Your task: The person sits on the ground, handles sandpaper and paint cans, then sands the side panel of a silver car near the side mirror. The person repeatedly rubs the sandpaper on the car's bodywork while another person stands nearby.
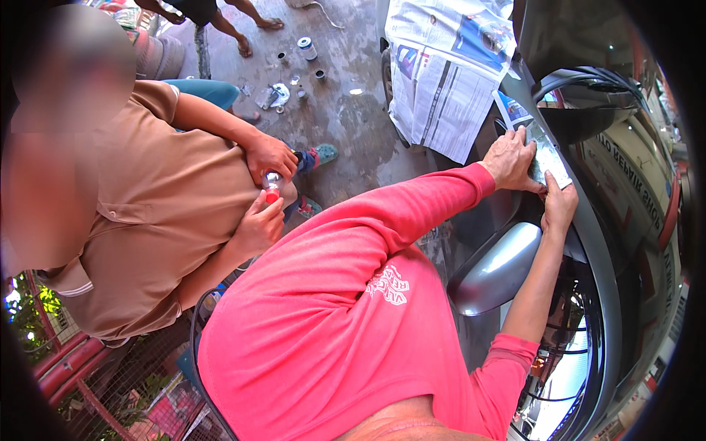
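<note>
A narrow piece of newspaper (548, 162) lies along the dark grey pillar of a car, beside its window. My left hand (512, 160) holds its near-left edge, with the fingers bent over the paper and the thumb pointing down toward my other hand. At the lower end of the strip my right hand (559, 206) pinches the paper between thumb and fingers. Both thumbs almost meet. Larger newspaper sheets (448, 88) cover the car's front just beyond. Below my hands sticks out the grey side mirror (496, 268), under my right forearm.
A person in a brown shirt (162, 198) sits close on my left, holding a small clear object with a red end (272, 192). Small cans (307, 48) and scraps stand on the stained floor (346, 88). Another person's legs (239, 29) show at the top.
</note>
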`<action>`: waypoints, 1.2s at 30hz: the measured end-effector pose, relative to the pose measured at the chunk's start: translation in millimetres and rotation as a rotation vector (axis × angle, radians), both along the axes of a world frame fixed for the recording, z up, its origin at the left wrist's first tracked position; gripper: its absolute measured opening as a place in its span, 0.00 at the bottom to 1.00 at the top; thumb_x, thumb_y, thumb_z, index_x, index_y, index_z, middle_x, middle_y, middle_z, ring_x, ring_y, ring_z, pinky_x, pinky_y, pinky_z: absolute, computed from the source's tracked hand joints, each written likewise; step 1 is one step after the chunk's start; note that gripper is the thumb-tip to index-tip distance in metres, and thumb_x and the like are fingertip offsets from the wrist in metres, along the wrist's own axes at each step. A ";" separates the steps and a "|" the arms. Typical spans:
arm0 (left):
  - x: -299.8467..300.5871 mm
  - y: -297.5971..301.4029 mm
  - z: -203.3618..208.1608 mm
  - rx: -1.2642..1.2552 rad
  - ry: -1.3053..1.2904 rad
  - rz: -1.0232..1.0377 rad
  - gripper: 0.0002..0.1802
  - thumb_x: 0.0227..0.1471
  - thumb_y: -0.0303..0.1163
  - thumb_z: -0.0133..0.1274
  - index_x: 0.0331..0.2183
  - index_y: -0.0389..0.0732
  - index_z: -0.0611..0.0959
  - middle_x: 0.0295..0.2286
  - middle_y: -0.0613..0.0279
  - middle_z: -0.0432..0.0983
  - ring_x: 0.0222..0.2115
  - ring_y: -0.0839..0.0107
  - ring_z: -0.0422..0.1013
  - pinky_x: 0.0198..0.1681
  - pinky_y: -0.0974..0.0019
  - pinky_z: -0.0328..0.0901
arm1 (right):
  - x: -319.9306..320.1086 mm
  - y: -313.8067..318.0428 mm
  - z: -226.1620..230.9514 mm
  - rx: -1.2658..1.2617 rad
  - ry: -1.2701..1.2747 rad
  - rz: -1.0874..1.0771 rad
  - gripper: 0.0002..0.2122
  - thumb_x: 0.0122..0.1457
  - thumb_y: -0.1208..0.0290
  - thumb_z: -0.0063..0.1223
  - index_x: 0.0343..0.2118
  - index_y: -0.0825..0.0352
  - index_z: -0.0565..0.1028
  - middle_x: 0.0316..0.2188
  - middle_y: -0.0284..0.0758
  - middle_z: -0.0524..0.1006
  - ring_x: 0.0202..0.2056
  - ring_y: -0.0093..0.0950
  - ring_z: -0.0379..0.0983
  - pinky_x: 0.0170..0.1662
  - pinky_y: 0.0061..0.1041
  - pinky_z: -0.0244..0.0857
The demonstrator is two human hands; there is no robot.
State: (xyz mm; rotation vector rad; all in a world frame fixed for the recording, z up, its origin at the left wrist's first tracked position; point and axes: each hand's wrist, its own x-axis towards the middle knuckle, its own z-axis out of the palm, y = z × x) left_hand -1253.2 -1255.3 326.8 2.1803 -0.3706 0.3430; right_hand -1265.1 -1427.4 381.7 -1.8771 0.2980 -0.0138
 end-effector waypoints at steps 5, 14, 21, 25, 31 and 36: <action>-2.1 0.9 -1.0 0.003 -0.013 0.021 0.56 0.34 0.70 0.71 0.47 0.26 0.84 0.46 0.29 0.74 0.44 0.40 0.76 0.52 0.49 0.71 | -1.5 5.7 4.2 -0.035 0.009 -0.026 0.14 0.64 0.79 0.60 0.51 0.77 0.78 0.45 0.41 0.83 0.41 0.28 0.82 0.38 0.28 0.78; -7.1 1.9 8.5 -0.007 -0.021 0.017 0.51 0.34 0.66 0.72 0.45 0.28 0.84 0.46 0.32 0.74 0.46 0.38 0.74 0.53 0.48 0.71 | -5.3 4.6 0.4 -0.092 -0.068 -0.078 0.14 0.59 0.80 0.64 0.48 0.74 0.81 0.41 0.37 0.84 0.40 0.25 0.81 0.42 0.29 0.74; -15.1 6.1 23.1 0.020 0.031 0.008 0.50 0.36 0.62 0.73 0.52 0.33 0.83 0.58 0.24 0.68 0.57 0.33 0.70 0.59 0.46 0.69 | -13.1 13.4 14.4 -0.059 -0.085 -0.061 0.13 0.58 0.77 0.66 0.45 0.74 0.82 0.39 0.37 0.85 0.39 0.25 0.82 0.39 0.28 0.75; -22.3 8.9 35.4 0.034 0.045 0.001 0.50 0.37 0.61 0.72 0.54 0.34 0.82 0.58 0.25 0.68 0.57 0.34 0.70 0.59 0.45 0.69 | -24.4 21.5 32.4 -0.141 -0.095 -0.078 0.13 0.57 0.76 0.66 0.45 0.74 0.82 0.39 0.40 0.86 0.41 0.26 0.83 0.44 0.28 0.74; -36.0 13.2 56.3 0.057 0.006 0.007 0.51 0.37 0.61 0.71 0.54 0.31 0.82 0.57 0.27 0.69 0.56 0.36 0.71 0.58 0.47 0.69 | -37.1 24.0 50.0 -0.225 -0.137 -0.052 0.11 0.60 0.78 0.63 0.46 0.73 0.81 0.39 0.36 0.84 0.36 0.23 0.81 0.35 0.25 0.75; -44.5 18.7 69.6 0.046 -0.024 -0.003 0.54 0.36 0.66 0.71 0.52 0.29 0.82 0.56 0.26 0.70 0.53 0.36 0.72 0.56 0.48 0.71 | -52.8 32.0 71.2 -0.211 -0.143 -0.064 0.16 0.56 0.71 0.66 0.44 0.75 0.81 0.40 0.45 0.86 0.42 0.33 0.84 0.47 0.32 0.74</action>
